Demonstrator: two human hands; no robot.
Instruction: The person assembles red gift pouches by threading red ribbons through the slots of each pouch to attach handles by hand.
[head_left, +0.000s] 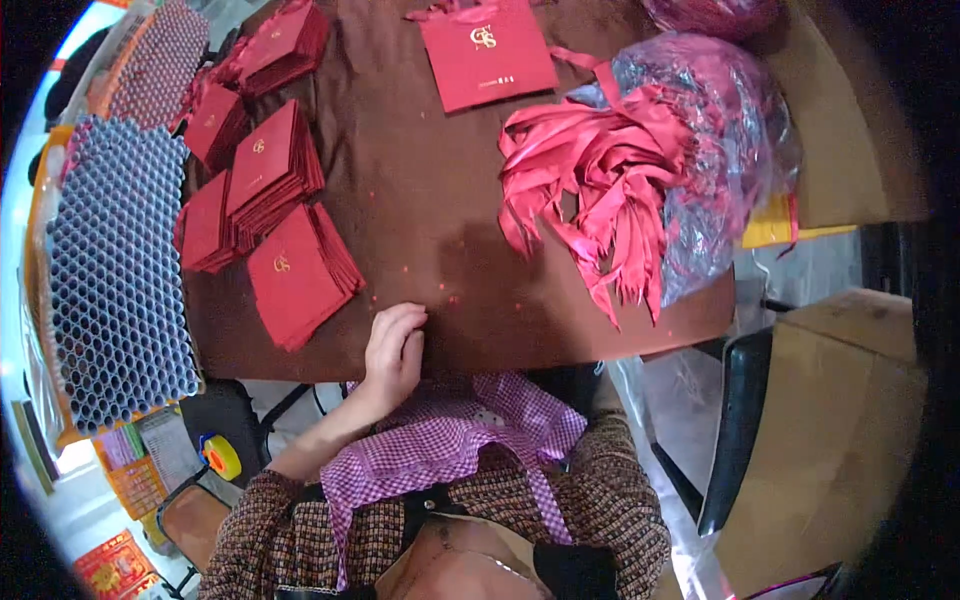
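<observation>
your left hand [393, 348] rests loosely curled and empty on the brown table [440, 220] edge. folded red bag stacks [270, 215] sit at ten o'clock, one open bag [487, 55] at twelve, ribbons [600, 190] untouched at two. your right hand isn't visible.

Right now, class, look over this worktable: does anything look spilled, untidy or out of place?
Yes. The red ribbons spill in a tangle out of their clear plastic bag toward the table edge. Small red flecks dot the brown tabletop near the left hand. The folded red bags lie in slumped, fanned stacks.
</observation>
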